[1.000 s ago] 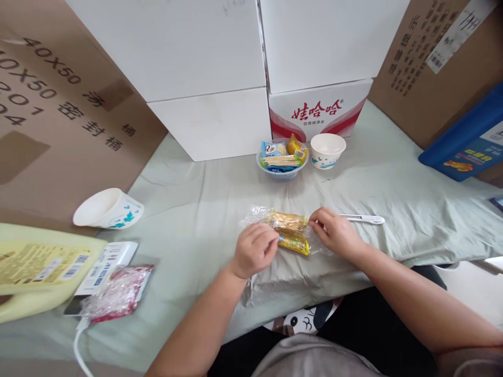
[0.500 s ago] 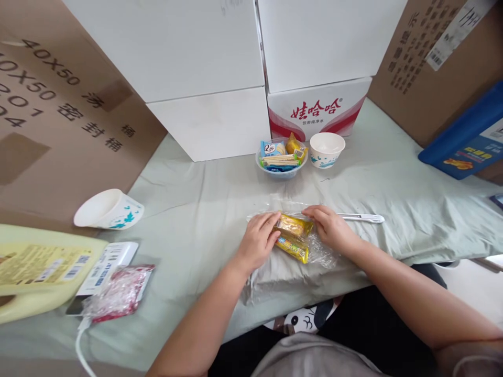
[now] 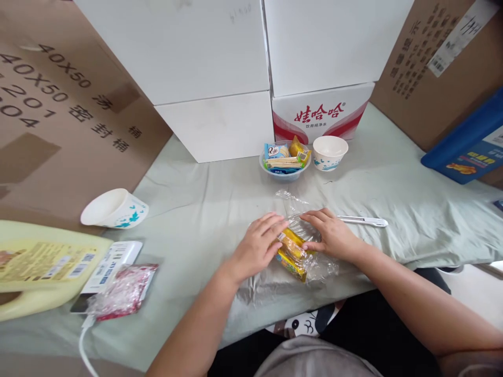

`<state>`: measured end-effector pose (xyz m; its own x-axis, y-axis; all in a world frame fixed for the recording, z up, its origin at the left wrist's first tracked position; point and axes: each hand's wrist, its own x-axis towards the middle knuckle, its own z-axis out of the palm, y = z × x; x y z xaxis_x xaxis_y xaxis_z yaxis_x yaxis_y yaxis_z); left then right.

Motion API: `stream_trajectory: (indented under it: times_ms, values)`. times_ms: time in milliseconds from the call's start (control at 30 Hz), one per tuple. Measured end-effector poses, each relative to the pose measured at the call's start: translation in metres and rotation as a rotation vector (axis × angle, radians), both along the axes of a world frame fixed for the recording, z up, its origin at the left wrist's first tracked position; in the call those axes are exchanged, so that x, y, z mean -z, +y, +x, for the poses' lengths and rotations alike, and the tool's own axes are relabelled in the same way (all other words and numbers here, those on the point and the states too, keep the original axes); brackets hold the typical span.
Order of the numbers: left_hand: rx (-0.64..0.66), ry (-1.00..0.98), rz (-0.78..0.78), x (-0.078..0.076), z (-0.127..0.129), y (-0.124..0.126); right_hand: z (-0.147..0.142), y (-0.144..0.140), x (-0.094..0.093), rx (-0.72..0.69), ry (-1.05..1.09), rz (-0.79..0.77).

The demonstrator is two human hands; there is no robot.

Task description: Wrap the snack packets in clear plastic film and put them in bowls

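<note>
Two yellow-wrapped snack packets (image 3: 291,262) lie side by side on a sheet of clear plastic film (image 3: 322,267) near the front edge of the cloth-covered surface. My left hand (image 3: 259,243) grips the packets' left side, fingers curved over the upper end and thumb at the edge. From the other side, my right hand (image 3: 334,236) has its thumb on the nearer packet end while its fingers stretch apart over the film. Behind the right hand lies a white utility knife (image 3: 365,221). Crinkled film partly covers the packets, and both palms are hidden.
A clear bowl (image 3: 285,177) of snacks and a paper bowl (image 3: 330,154) stand before white boxes (image 3: 216,125). At left are a tipped paper bowl (image 3: 118,209), a yellow jug (image 3: 47,272) and a film-wrapped red packet (image 3: 126,293). A blue container (image 3: 463,152) leans at right.
The packets have turned and shifted slightly toward me. My right thumb has come down onto a packet, and my left fingers have reached further over the upper end. The film has bunched up.
</note>
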<state>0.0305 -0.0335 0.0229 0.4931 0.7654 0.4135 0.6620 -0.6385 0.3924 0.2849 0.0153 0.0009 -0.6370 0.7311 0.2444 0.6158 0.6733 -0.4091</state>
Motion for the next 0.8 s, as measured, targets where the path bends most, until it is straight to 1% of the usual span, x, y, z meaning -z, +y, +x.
stream_trajectory:
  times_ms: [67,133,200,300,400,500,567,667,733,800]
  values:
    - [0.039,0.062,-0.002,0.01,0.006,0.003,0.0,0.001,0.002,0.007,-0.018,0.018]
    - [0.008,0.081,-0.003,0.017,0.009,0.004,0.001,0.003,0.005,0.03,-0.044,0.04]
    - [-0.042,0.062,-0.004,0.019,0.008,0.004,0.003,0.006,0.007,0.056,-0.083,0.07]
    - [-0.034,0.003,-0.072,0.012,0.002,0.002,0.004,0.009,0.008,0.081,-0.133,0.098]
    - [0.018,-0.009,-0.213,-0.002,-0.009,0.0,0.005,0.01,0.009,0.085,-0.156,0.098]
    - [0.085,0.07,-0.339,-0.019,-0.025,-0.005,0.007,0.014,0.012,0.09,-0.158,0.097]
    - [0.135,0.154,-0.42,-0.027,-0.036,-0.01,0.009,0.017,0.014,0.097,-0.141,0.092]
    - [0.166,0.229,-0.501,-0.029,-0.045,-0.019,0.013,0.02,0.011,0.098,-0.086,0.089]
    - [0.134,0.244,-0.48,-0.026,-0.042,-0.025,0.012,0.017,0.003,0.111,-0.008,0.106]
    - [0.061,0.266,-0.425,-0.022,-0.032,-0.028,0.005,0.007,-0.007,0.113,0.098,0.11]
